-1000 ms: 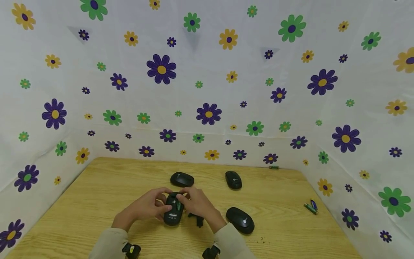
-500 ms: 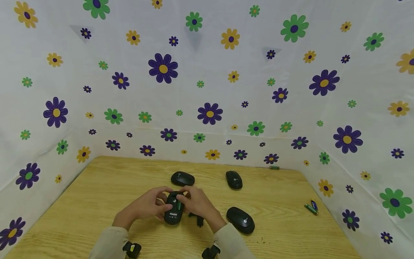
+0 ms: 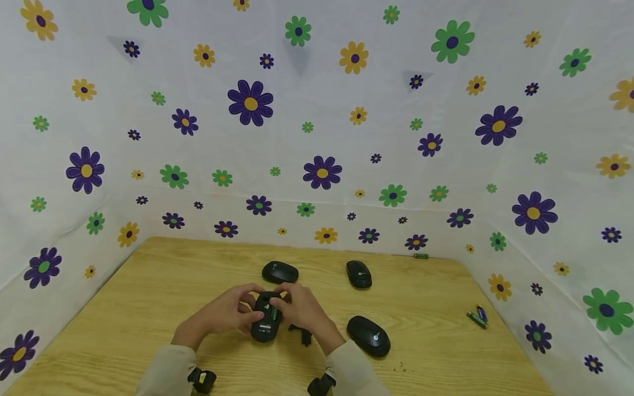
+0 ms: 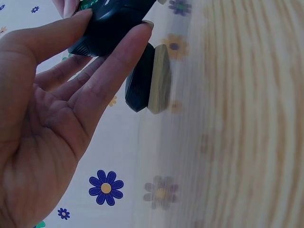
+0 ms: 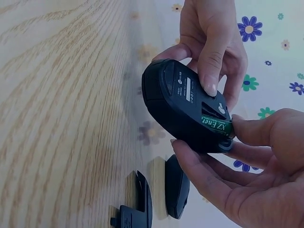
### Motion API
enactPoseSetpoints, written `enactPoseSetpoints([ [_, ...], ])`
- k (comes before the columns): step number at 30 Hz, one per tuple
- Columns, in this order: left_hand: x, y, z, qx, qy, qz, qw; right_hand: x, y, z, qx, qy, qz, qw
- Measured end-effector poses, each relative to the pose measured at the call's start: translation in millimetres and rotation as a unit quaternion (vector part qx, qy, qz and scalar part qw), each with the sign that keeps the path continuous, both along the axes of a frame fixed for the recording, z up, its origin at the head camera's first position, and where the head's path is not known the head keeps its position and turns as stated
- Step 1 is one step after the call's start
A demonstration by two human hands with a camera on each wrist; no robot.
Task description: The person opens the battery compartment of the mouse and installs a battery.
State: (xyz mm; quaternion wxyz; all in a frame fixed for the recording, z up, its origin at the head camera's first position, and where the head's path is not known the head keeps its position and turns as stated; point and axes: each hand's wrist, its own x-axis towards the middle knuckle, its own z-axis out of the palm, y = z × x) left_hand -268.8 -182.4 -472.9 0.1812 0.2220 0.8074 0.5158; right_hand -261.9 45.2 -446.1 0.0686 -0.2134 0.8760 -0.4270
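A black computer mouse (image 3: pixel 266 329), underside up, is held between both hands above the table. My left hand (image 3: pixel 223 312) grips its left side, thumb on the underside by the label, fingers beneath. In the right wrist view, a green battery (image 5: pixel 216 124) lies in the mouse's uncovered battery slot. The thumb of my right hand (image 3: pixel 299 308) presses at the battery's end, while its fingers hold the mouse from the side and below. On the table under my right hand lies a black battery cover (image 3: pixel 305 336), partly hidden by the wrist in the head view.
Three more black mice stand on the wooden table: one behind the hands (image 3: pixel 279 273), one farther right (image 3: pixel 359 274) and one by the right forearm (image 3: pixel 369 335). Two loose batteries (image 3: pixel 477 320) lie at the right, another battery (image 3: pixel 421 256) by the flowered back curtain (image 3: pixel 277 148).
Both hands keep nearly the same hold on the mouse. The head view has shifted slightly; nothing on the table has moved.
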Motion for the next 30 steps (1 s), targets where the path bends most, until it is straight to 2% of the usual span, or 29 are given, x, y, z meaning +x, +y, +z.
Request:
enactPoseSetpoints([
  [16, 2.0, 0.8, 2.6, -0.002, 0.006, -0.002, 1.0000, 2.2, -1.9, 0.9, -0.004, 0.008, -0.007, 1.000],
  [30, 3.3, 2.1, 1.7, -0.006, 0.010, -0.001, 0.9999, 0.2, -1.8, -1.7, 0.017, 0.016, -0.009, 1.000],
])
